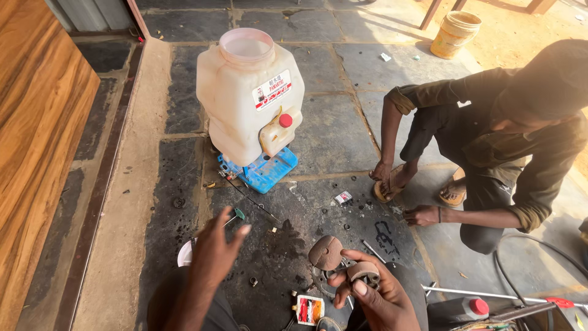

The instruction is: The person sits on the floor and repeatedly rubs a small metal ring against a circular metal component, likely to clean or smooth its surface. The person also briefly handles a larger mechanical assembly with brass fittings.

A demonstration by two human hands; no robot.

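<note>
My right hand [373,294] grips a small rusty metal pump part [361,271] low in the view, its fingers curled around it. A round brown cap-like piece [325,252] sits just left of that part, touching it. My left hand [214,251] is raised above the dark stone floor with fingers spread and nothing in it. A white knapsack sprayer tank [248,92] with a red cap stands on its blue base [263,171] ahead of me.
A person squats at the right, one hand [421,215] on the floor. Small screws, a screwdriver [236,216], a small red box [310,308] and a metal rod [490,295] lie around. A yellow bucket [455,34] stands far back. Wooden panel at left.
</note>
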